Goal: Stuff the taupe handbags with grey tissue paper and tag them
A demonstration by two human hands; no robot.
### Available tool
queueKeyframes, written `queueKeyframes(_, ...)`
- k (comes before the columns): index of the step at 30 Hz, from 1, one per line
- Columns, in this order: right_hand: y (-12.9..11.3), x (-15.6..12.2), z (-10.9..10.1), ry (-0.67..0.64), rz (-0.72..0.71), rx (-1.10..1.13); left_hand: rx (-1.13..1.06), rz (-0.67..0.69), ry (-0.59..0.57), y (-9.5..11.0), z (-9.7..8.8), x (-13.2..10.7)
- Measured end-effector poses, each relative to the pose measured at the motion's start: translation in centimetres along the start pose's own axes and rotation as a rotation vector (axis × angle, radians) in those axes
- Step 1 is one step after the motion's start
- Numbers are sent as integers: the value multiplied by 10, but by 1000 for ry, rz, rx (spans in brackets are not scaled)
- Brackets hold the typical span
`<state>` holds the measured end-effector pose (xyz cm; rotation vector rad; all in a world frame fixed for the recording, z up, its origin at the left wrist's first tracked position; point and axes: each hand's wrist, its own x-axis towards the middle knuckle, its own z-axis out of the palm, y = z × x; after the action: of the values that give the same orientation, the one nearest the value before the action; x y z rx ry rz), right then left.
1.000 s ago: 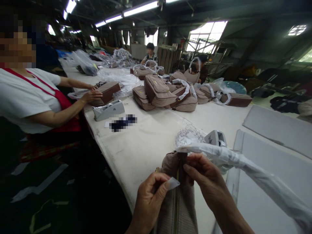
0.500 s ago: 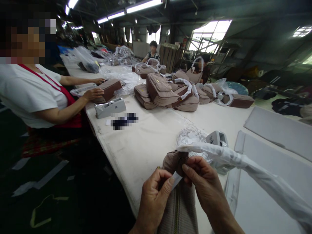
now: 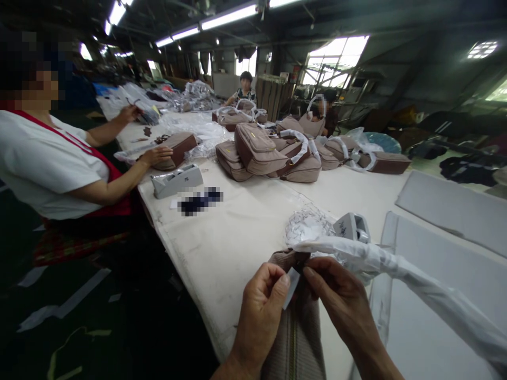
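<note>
A taupe zipped handbag [image 3: 295,343] stands upright at the near edge of the long white table [image 3: 245,227]. My left hand [image 3: 259,316] pinches a small white strip [image 3: 292,285] beside the top of the zip. My right hand [image 3: 343,309] pinches the bag's top end, fingertips against the same strip. The bag's strap, wrapped in white paper [image 3: 400,279], runs off to the right over my right hand. A grey tape dispenser [image 3: 352,227] and crumpled plastic [image 3: 307,224] lie just behind the bag.
A seated person in a white shirt and red apron [image 3: 59,169] works at the left, one hand on a brown bag [image 3: 176,148]. A second tape dispenser [image 3: 176,180] lies near them. Several taupe bags [image 3: 269,153] are piled mid-table. Grey boards [image 3: 447,211] lie at right. Two more people sit far back.
My left hand rose and brought the white strip up against the bag's top, close to my right fingertips. The person at left lifted their far arm toward the plastic bags.
</note>
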<state>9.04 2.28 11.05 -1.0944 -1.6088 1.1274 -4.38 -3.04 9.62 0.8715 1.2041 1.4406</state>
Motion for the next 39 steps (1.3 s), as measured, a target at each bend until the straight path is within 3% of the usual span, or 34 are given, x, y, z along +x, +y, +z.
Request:
queueKeyframes(2, 2, 1, 0, 32, -36, 17, 44, 19, 14, 2, -1, 2)
queueKeyframes(7, 10, 3, 1, -76, -118, 2, 155, 155, 76, 3, 3, 9)
queueKeyframes(12, 7, 9, 0, -23, -253, -130, 85, 93, 94, 1, 7, 11)
queueKeyframes(17, 7, 19, -9, -45, -454, -304, 3, 95, 36, -4, 8, 11)
queueKeyframes(20, 5, 26, -17, -131, -623, -422, 113, 139, 88, -3, 6, 15)
queueKeyframes(23, -8, 37, -25, -350, -738, -619, 336, 334, 115, 3, 4, 19)
queueKeyframes(26, -29, 49, -27, -513, -692, -755, 456, 501, 107, 7, 2, 23)
queueKeyframes(29, -42, 58, -24, -573, -647, -756, 312, 364, 135, 6, 1, 24)
queueKeyframes(33, -42, 59, -22, -596, -580, -715, 150, 152, 119, -1, -1, 21)
queueKeyframes(36, -43, 56, -20, -585, -564, -716, 125, 143, 135, -5, -4, 19)
queueKeyframes(39, -56, 56, -17, -625, -489, -781, 217, 258, 144, -5, -4, 19)
